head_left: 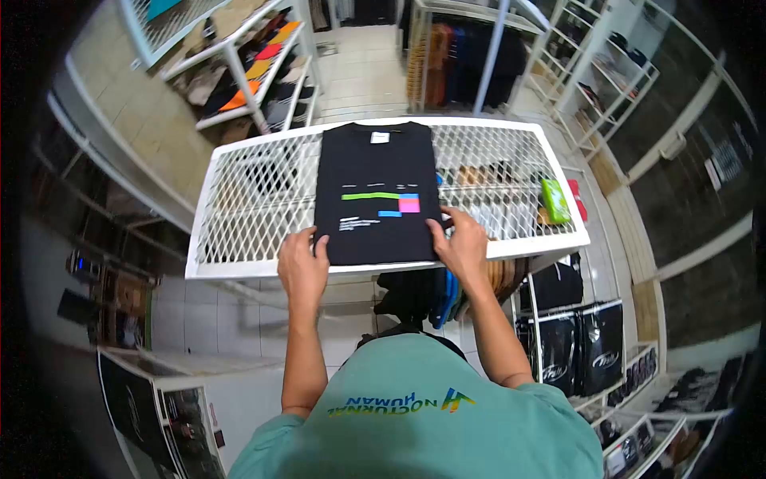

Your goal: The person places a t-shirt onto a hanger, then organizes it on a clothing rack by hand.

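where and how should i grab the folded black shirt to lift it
Probably by both side edges near the front corners, coming from left and right, fingers under, thumbs on top. The shirt lies flat in a neat rectangle on the mesh table; the left hand and right hand are at those edges.

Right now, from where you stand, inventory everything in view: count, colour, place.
Folded shirt: one, black with coloured print, on the mesh table
Mesh table: one, white, centre
Packet: one, green, table's right end
Red item: one, red, beside the packet
Garments below: several, black, blue, brown, under the table
Garments beyond: several, mostly dark and brown, far rack
Shelves: several, white, both sides
Logo packs: two, black, lower right
Worn shirt: one, green, bottom
Left hand: one, bare, shirt's near-left corner
Right hand: one, bare, shirt's right edge
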Demonstrator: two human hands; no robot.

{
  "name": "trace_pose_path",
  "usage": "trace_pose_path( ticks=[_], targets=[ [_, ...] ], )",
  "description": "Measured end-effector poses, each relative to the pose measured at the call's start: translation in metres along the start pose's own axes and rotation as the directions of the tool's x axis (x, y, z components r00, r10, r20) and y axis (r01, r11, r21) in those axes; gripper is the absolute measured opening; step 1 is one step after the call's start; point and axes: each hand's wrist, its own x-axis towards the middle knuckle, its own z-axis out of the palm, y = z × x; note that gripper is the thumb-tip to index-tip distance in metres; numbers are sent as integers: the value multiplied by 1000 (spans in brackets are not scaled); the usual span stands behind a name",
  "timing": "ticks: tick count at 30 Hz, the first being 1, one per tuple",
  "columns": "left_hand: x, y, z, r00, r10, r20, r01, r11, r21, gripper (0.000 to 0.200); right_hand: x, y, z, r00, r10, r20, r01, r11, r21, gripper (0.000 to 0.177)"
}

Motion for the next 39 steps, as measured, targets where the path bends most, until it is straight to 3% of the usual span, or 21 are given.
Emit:
trace_pose_path(
  ticks=[3, 6, 8, 10, 13, 15, 19, 21, 22, 25, 26, 28, 29, 30, 31, 33, 34, 37, 39],
  targets=[
    [-3, 5, -8, 999, -48, 8, 48, 998, -34, 15, 2, -3, -1, 998, 61, 18, -61, 997, 40, 26],
    [-2, 7, -17, 986, -132, 105, 140, 987, -75, 15, 4, -3, 2, 999, 7, -48, -8, 1000, -5, 28],
    [3, 6, -17, 964, -158, 214, 190, 972, -138, 13, 11, -3, 4, 999, 47, 2, -47, 998, -43, 29],
    [15, 5, -12, 970, -153, 188, 176, 978, -115, 14, 22, 4, 9, 994, 99, 49, -92, 988, -124, 33],
    [34, 6, 1, 976, -134, 171, 149, 986, -76, 17, 42, 9, 15, 982, 161, 100, -153, 984, -89, 32],
    [40, 4, 5, 978, -123, 168, 135, 989, -61, 20, 46, 7, 18, 995, 95, 23, -93, 993, -73, 31],
    [57, 0, 11, 944, -122, 306, 168, 977, -129, 30, 66, 7, 20, 971, 198, 132, -201, 979, 12, 33],
    [80, -1, 23, 919, -140, 369, 213, 963, -165, 46, 88, 13, 29, 938, 282, 203, -305, 948, 94, 44],
    [97, 2, 29, 905, -154, 397, 239, 955, -175, 63, 105, 32, 44, 931, 271, 245, -289, 957, 40, 56],
    [145, -10, 75, 910, -149, 387, 282, 906, -316, 83, 145, 47, 77, 930, 294, 219, -315, 947, 68, 59],
    [161, -14, 94, 904, -187, 385, 315, 899, -304, 77, 157, 55, 91, 933, 290, 214, -311, 948, 71, 59],
    [178, -11, 105, 897, -221, 382, 345, 891, -294, 71, 172, 59, 112, 852, 413, 322, -496, 833, 243, 49],
    [184, -8, 104, 788, -222, 574, 549, 676, -492, 61, 173, 59, 114, 853, 413, 319, -495, 833, 245, 49],
    [189, -3, 99, 662, -142, 736, 724, 378, -578, 51, 173, 51, 107, 847, 355, 395, -507, 763, 402, 46],
    [187, 2, 87, 665, -138, 734, 720, 380, -581, 51, 172, 40, 97, 843, 281, 458, -515, 664, 542, 43],
    [190, 18, 48, 774, 78, 628, 611, 166, -774, 42, 180, -1, 59, 877, 217, 428, -464, 612, 640, 36],
    [196, 19, 39, 775, 102, 623, 612, 123, -781, 40, 178, -17, 38, 898, 189, 398, -432, 555, 711, 35],
    [232, 32, 12, 850, 125, 511, 503, 91, -859, 39, 202, -46, 7, 946, 68, 317, -312, 453, 835, 33],
    [263, 30, 20, 891, 177, 417, 404, 110, -908, 37, 235, -38, 15, 968, 6, 251, -223, 479, 849, 33]
  ],
)
